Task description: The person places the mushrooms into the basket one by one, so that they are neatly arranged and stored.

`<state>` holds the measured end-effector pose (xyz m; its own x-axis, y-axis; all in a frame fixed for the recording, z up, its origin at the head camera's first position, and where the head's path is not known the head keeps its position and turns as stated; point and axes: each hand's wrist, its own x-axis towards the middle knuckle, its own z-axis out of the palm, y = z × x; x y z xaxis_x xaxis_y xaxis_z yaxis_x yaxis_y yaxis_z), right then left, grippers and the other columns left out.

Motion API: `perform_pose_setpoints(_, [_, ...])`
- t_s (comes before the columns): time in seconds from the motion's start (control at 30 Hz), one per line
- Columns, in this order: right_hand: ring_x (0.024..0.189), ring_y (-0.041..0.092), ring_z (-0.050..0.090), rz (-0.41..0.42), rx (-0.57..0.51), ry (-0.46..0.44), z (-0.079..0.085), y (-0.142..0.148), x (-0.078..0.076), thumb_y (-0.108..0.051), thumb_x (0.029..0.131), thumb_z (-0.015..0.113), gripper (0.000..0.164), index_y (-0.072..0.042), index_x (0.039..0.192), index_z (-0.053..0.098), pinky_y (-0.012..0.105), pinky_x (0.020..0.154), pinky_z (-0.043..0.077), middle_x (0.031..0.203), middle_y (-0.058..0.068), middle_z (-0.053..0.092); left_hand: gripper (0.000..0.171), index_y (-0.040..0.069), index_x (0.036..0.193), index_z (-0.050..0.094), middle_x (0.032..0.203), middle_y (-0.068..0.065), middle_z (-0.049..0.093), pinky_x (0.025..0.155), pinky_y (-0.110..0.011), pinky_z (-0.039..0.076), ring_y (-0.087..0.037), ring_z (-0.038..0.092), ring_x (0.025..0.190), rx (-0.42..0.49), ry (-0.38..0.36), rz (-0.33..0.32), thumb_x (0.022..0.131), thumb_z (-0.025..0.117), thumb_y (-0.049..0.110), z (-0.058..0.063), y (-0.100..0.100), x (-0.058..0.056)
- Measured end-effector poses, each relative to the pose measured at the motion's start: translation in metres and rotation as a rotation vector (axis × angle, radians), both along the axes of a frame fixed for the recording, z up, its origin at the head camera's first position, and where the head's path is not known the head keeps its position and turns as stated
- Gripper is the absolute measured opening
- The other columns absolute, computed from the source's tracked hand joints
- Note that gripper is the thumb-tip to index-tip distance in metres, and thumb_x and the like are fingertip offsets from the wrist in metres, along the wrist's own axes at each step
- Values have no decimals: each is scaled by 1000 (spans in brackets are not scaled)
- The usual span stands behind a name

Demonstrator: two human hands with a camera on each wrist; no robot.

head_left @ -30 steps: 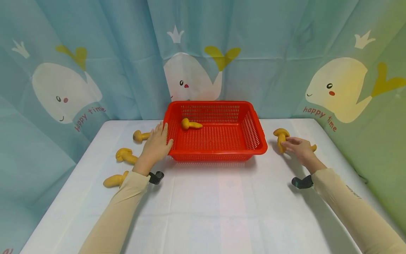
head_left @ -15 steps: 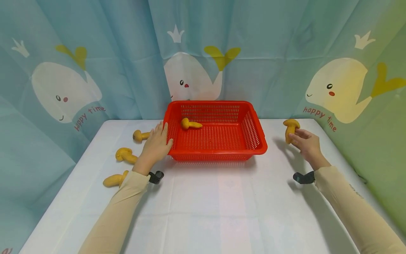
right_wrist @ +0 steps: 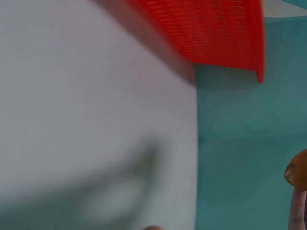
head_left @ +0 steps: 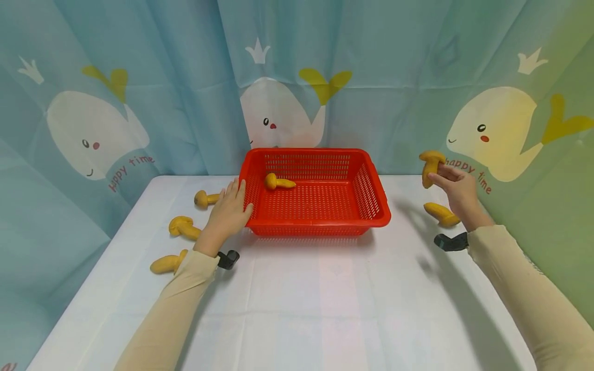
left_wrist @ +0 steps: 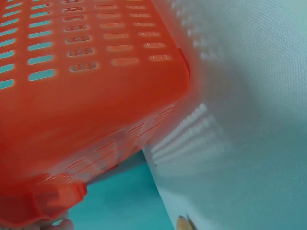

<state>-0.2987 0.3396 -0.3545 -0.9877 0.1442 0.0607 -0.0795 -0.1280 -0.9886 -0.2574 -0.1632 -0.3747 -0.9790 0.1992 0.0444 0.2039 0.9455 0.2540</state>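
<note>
My right hand (head_left: 459, 191) pinches the stem of a yellow-brown mushroom (head_left: 431, 167), cap up, raised above the table to the right of the basket. In the right wrist view the cap of this mushroom (right_wrist: 297, 171) shows at the right edge beside a finger. My left hand (head_left: 230, 208) lies with straight fingers against the left rim of the red plastic basket (head_left: 308, 223). One mushroom (head_left: 278, 181) rests inside the basket near its back left corner. Below my right hand another mushroom (head_left: 441, 214) lies on the table.
Left of the basket lie three more mushrooms: one at the back (head_left: 204, 199), one in the middle (head_left: 183, 226), one nearer (head_left: 168, 264), partly behind my left sleeve. A blue curtain (head_left: 385, 103) hangs along the back edge of the white table (head_left: 306, 309).
My right hand has lifted the mushroom up and slightly right, off the table. The mushroom beneath it has come into fuller view. My left hand has stayed at the basket rim.
</note>
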Motion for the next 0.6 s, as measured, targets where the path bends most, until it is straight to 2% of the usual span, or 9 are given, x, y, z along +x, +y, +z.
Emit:
perform_pose_setpoints(0.07, [80,-3,65,12,32,8,6,-2,-2,-8,84,67,17,-24,90,71,9,80,50,85,-17,70,67,-6,148,10,156,-25,8,118,-53,9,-40,9,145,-3,1,0,98,38,28,0,0,0])
perform_pose_setpoints(0.2, [83,-3,64,28,83,12,17,-5,-7,-13,82,69,17,-27,92,70,8,85,48,86,-19,70,67,-6,148,10,156,-25,8,118,-53,10,-41,10,145,-8,3,2,97,38,28,0,0,0])
perform_pose_setpoints(0.33, [81,-2,64,29,106,49,29,-11,-11,-14,80,72,15,-25,91,70,5,74,49,84,-17,70,67,-6,148,10,156,-25,7,118,-53,9,-40,9,145,-5,-6,4,97,38,28,0,0,0])
perform_pose_setpoints(0.6, [79,-2,63,24,113,85,53,-22,-17,-13,77,74,15,-23,88,72,5,70,49,81,-15,70,67,-5,148,9,156,-25,6,119,-52,7,-40,8,145,2,-12,7,98,38,28,0,1,0])
